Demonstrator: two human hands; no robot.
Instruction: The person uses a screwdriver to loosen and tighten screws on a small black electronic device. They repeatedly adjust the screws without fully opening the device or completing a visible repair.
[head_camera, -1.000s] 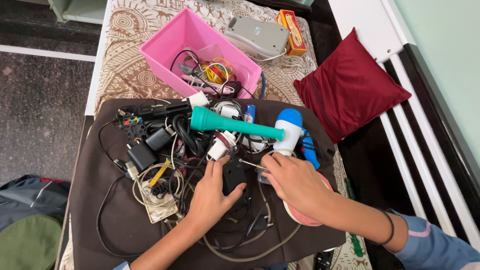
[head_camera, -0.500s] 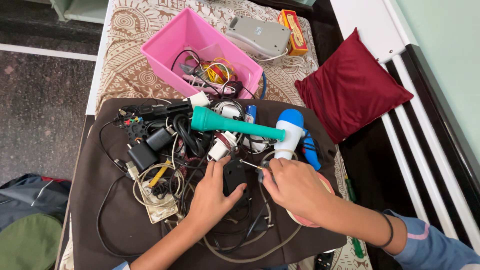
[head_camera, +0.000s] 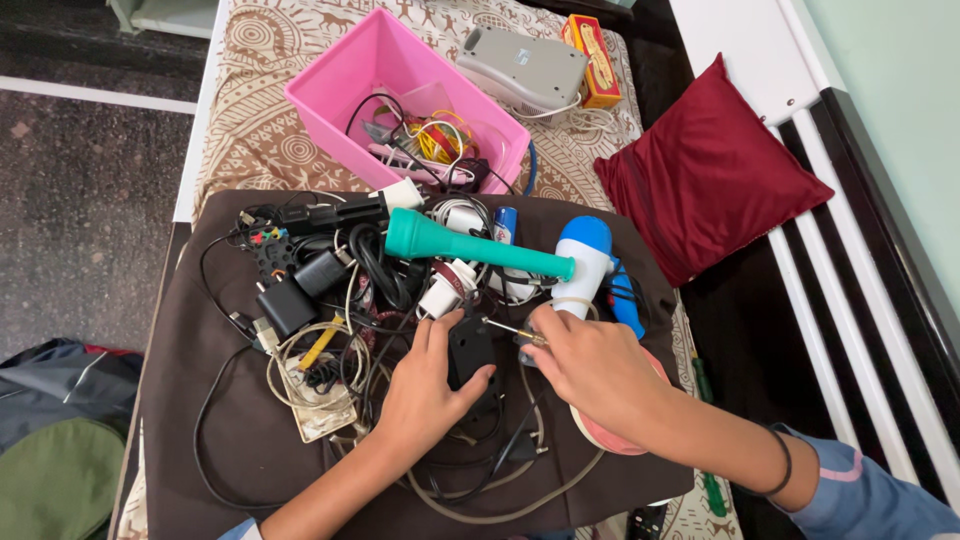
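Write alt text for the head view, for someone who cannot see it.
Left hand holds a black adapter; right hand points a small screwdriver at it, above tangled cables on a brown cloth, near a pink bin.

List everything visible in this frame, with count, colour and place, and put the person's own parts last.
Black adapter: 1, black, centre of the cloth, under the left hand.
Screwdriver: 1, thin metal shaft, in the right hand, tip at the adapter.
Torch: 1, teal, lying across the pile.
Hair dryer: 1, white and blue, right of the torch.
Cables and chargers: many, black and white, tangled on the cloth.
Cloth: 1, dark brown, over the bed.
Bin: 1, pink, behind the cloth, holding wires.
Grey device: 1, beyond the bin.
Cushion: 1, maroon, right.
Left hand: on the adapter.
Right hand: gripping the screwdriver.
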